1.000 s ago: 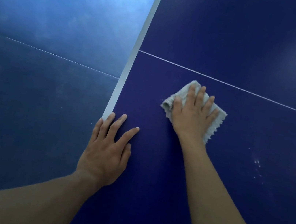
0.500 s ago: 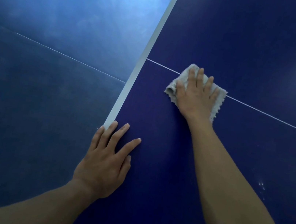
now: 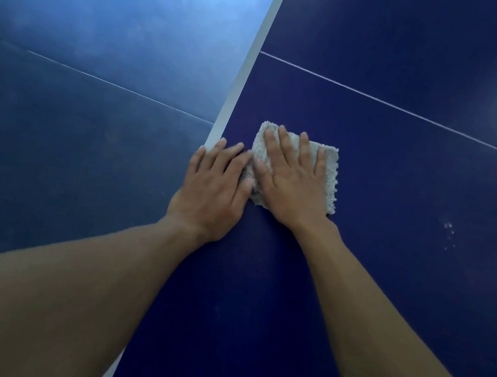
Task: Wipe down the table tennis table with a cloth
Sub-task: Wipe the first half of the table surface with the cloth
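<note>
Dark blue table tennis table (image 3: 384, 305) filled the view. At its white edge band (image 3: 253, 60) the left hand (image 3: 214, 189) lay flat and relaxed. The right hand (image 3: 293, 182), fingers straight, pressed the pale grey fluffy cloth (image 3: 329, 168), which had been drawn back from the thin white line (image 3: 413, 114) until it touched the left thumb. The right palm hid most of the cloth.

Table (image 3: 389, 274): dark blue top with a white stripe (image 3: 247, 68) along its left edge and a thin white line (image 3: 382, 101) running off the stripe. Cloth (image 3: 329, 168): pale grey, nubby, folded to a rough square. It lies flat on the top, near the stripe, to its right.
</note>
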